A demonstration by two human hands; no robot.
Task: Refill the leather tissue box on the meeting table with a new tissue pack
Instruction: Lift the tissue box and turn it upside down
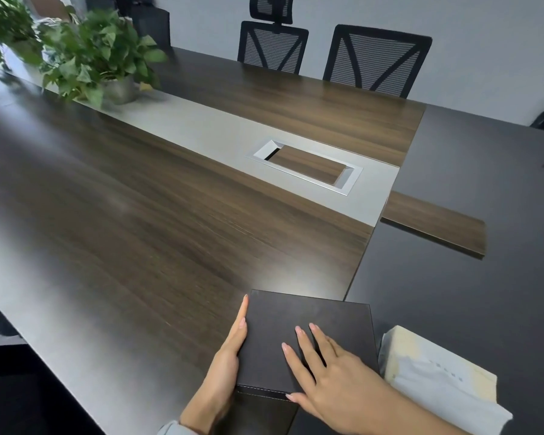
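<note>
The leather tissue box (305, 340) is seen at the near edge of the meeting table (139, 230), dark, w/ a plain flat face up and a stitched seam along its near edge. The left hand (223, 365) is laid flat against the box's left side, fingers straight and together, not wrapped round anything. The right hand (330, 381) is spread palm-down on the box top, fingers apart, thumb at the near stitched edge; nothing is gripped by it. The new tissue pack (443, 381) is found just right of the box, lying on the table in clear wrap w/ pale tissue inside; whether it touches the box can't be told. A silver-framed cable hatch (305, 166) is set in the grey centre strip, well beyond the box. A potted plant (101, 58) is placed far beyond-left of the box, blurred. Two mesh chairs (374, 61) are seen past the far side, opposite the box.
</note>
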